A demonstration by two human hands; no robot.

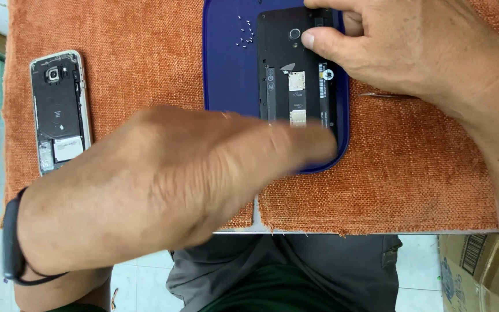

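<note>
A black phone (295, 75) with its back cover off lies on a dark blue tray (226, 63). My right hand (399, 46) grips the phone's top right corner, thumb on the back near the camera lens. My left hand (163, 173) stretches flat across the tray's near edge, fingertips at the phone's lower end, and hides that end; it wears a black wristband. Several tiny screws (245, 32) lie loose on the tray, left of the phone.
A second opened phone (59, 110) with a silver frame lies at the left on the orange cloth (411, 173) covering the table. A thin metal tool (385, 95) lies right of the tray. A cardboard box (475, 271) stands on the floor at lower right.
</note>
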